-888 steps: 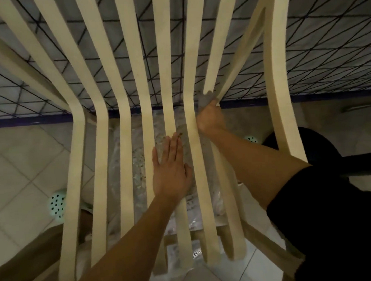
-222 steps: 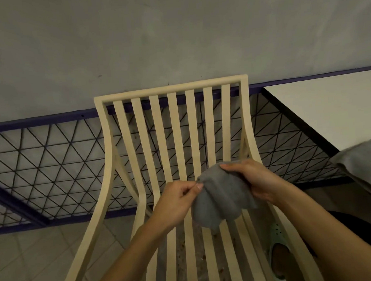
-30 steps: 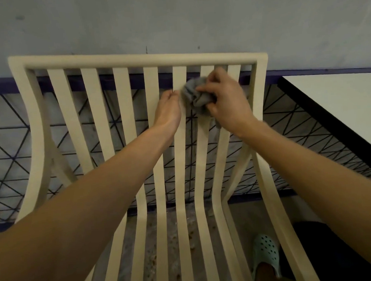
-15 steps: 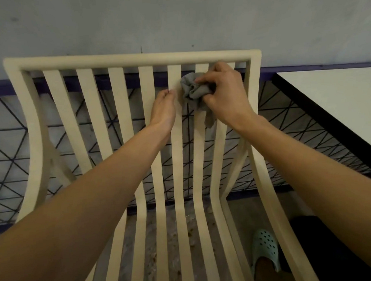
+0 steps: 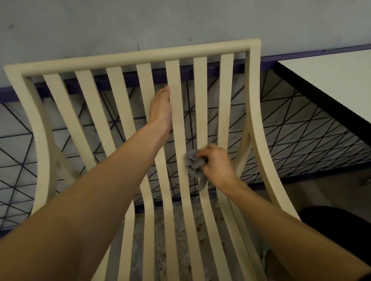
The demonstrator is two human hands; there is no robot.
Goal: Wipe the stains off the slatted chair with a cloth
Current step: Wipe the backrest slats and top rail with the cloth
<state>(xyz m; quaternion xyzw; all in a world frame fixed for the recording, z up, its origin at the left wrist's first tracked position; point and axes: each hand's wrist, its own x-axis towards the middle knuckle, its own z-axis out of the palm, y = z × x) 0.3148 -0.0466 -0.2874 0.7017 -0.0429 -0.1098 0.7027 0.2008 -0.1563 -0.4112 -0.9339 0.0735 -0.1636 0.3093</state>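
A cream slatted chair point(image 5: 134, 57) fills the view, its backrest facing me and its slats curving down into the seat. My left hand point(image 5: 161, 110) grips one of the middle backrest slats in its upper half, fingers wrapped behind it. My right hand point(image 5: 216, 164) is closed on a bunched grey cloth point(image 5: 193, 162), which presses against a slat right of centre at mid-height of the backrest. A tail of the cloth hangs below my fist.
A white table point(image 5: 337, 85) with a dark edge stands at the right. Behind the chair runs a dark wire-mesh fence point(image 5: 297, 139) with a purple rail, under a grey wall. A speckled floor shows through the seat slats. A dark round object point(image 5: 343, 224) lies at lower right.
My right hand has slid the cloth down the slat from near the top rail to mid-height. My left hand keeps its hold on the neighbouring slat. The view has tilted slightly.
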